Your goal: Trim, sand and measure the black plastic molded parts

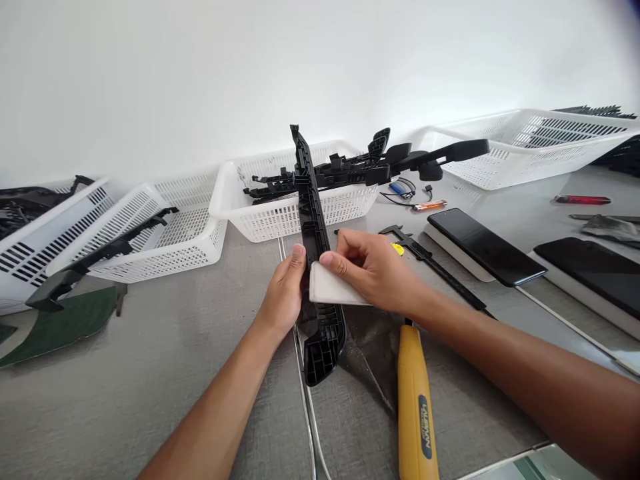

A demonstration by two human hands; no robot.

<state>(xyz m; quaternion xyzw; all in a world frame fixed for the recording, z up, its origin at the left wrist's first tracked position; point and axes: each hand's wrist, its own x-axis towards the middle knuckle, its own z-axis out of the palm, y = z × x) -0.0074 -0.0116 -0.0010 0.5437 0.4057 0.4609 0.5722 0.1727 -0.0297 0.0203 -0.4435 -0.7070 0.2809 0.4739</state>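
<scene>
My left hand [285, 287] is closed around the side of a long black plastic trim part [313, 213], thumb on its edge. The part stands steeply over the table, ribbed side facing me, with a wider ribbed end at the bottom. In my right hand [373, 267] is a flat white rectangular block [333, 288], pinched under the thumb. Its left end lies across the lower half of the trim part and seems to touch it. Below my right hand lies a tool with a yellow handle [416, 400], its far end hidden. A black caliper [430, 257] lies behind my right wrist.
Behind my hands, a white basket [270, 220] holds several black parts that jut out rightward. More white baskets stand left [165, 263] and right [500, 170]. A phone [485, 243] rests on a white box. A red pen-like item [583, 199] lies far right, a green sheet [75, 327] left.
</scene>
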